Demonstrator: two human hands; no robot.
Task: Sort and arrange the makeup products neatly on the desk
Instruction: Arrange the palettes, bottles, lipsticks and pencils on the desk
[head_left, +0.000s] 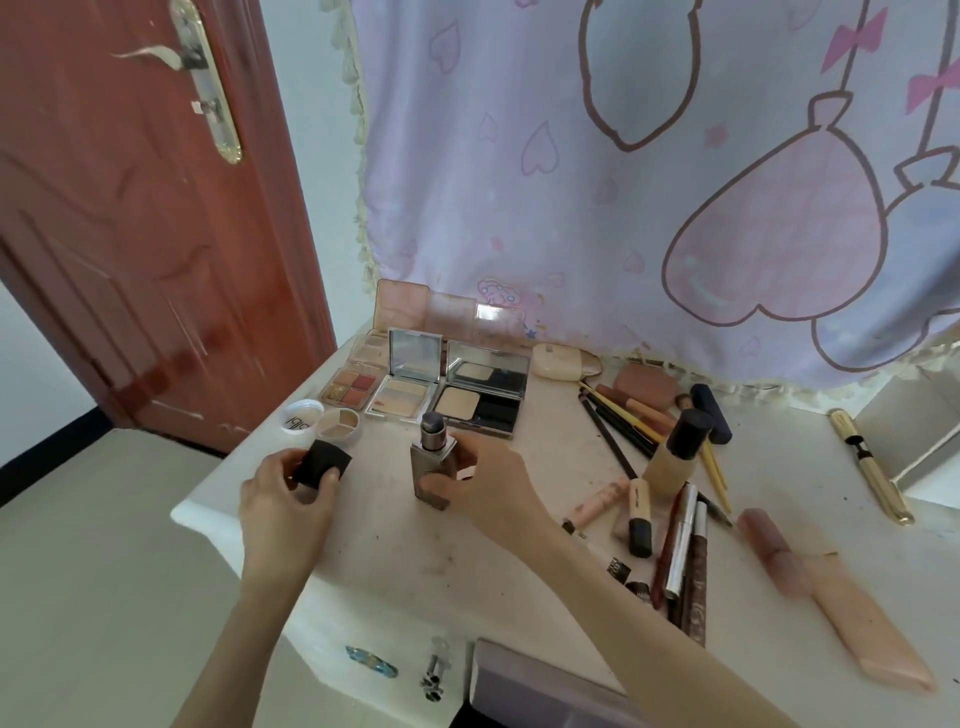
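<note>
My right hand (488, 483) grips an uncapped square lipstick (432, 462), held upright above the white desk (395, 540). My left hand (291, 493) holds its black square cap (321, 462), a short way left of the lipstick. Behind them, several open palettes stand in a row: an eyeshadow palette (353, 387), a mirrored blush compact (402, 397) and a black powder compact (480, 405). A small round concealer pot (338, 423) lies beside its white lid (303, 415). To the right are a foundation bottle (675, 452), pencils (618, 421) and several lip gloss tubes (680, 551).
A pink tube (831, 597) lies at the desk's right front, and a gold mascara (867, 465) at the far right. A printed curtain (623, 182) hangs behind the desk, and a red door (130, 234) stands to the left. Drawer knobs (434, 670) show below the desk's front edge.
</note>
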